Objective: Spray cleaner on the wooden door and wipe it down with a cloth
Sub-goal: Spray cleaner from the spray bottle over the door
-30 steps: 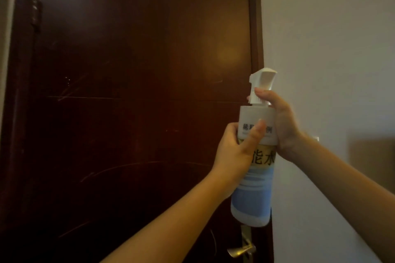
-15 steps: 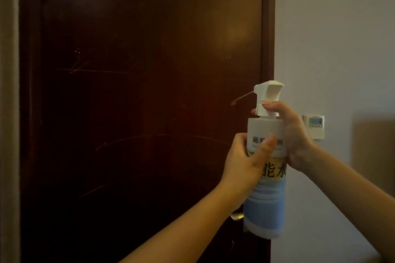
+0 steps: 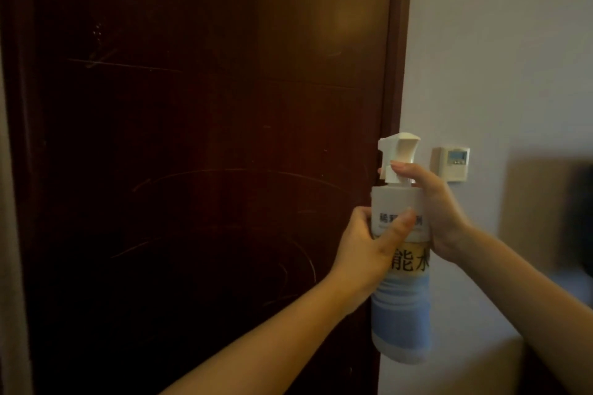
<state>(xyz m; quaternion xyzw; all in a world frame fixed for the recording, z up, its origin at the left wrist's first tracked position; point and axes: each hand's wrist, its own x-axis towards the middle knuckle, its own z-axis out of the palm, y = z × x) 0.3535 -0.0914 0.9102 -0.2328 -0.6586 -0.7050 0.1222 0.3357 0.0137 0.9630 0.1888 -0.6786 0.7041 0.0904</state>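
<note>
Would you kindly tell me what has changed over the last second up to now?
The spray bottle has moved lower along the wooden door, and the thin jet seen leaving its nozzle half a second ago is gone. Unchanged: the left hand grips the bottle's body, the right hand holds the neck with a finger on the trigger.

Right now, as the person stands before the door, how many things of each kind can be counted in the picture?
1 wooden door
1 spray bottle
2 hands: left hand and right hand, both holding the spray bottle
1 wall panel with a small display
Total: 5
</note>
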